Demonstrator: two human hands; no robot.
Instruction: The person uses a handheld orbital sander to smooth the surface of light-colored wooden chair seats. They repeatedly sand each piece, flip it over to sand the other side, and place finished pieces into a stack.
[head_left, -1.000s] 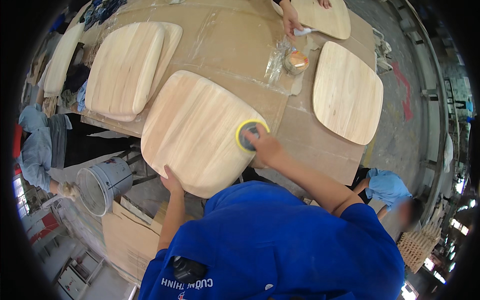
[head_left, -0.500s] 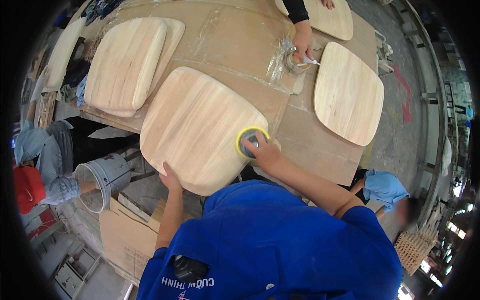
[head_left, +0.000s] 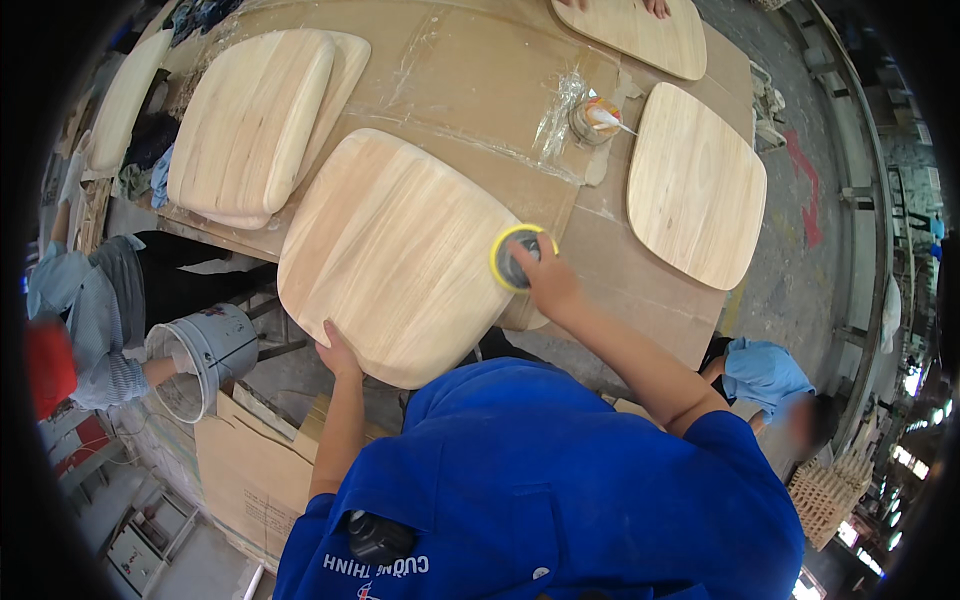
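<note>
A pale wooden seat panel (head_left: pixel 395 250) with rounded corners lies in front of me at the table's near edge, part of it jutting out toward my body. My left hand (head_left: pixel 340 355) grips its near left edge, thumb on top and the other fingers partly hidden. At the panel's right edge, my right hand (head_left: pixel 550 280) is closed over a round sanding pad (head_left: pixel 518 262), grey with a yellow rim. Part of another wooden piece (head_left: pixel 524 315) shows beneath the panel on the right.
Stacked panels (head_left: pixel 250 120) lie at left, another panel (head_left: pixel 697 185) at right. A jar (head_left: pixel 597 120) with a white-handled tool stands on the cardboard-covered table (head_left: pixel 470 60). Another person's hands rest on a far panel (head_left: pixel 640 35). At left, a person reaches into a bucket (head_left: pixel 212 350).
My right hand has moved the sanding pad up and right along the panel's edge. The co-worker's hand has left the jar and its white-handled tool. My left hand stays at the panel's edge.
</note>
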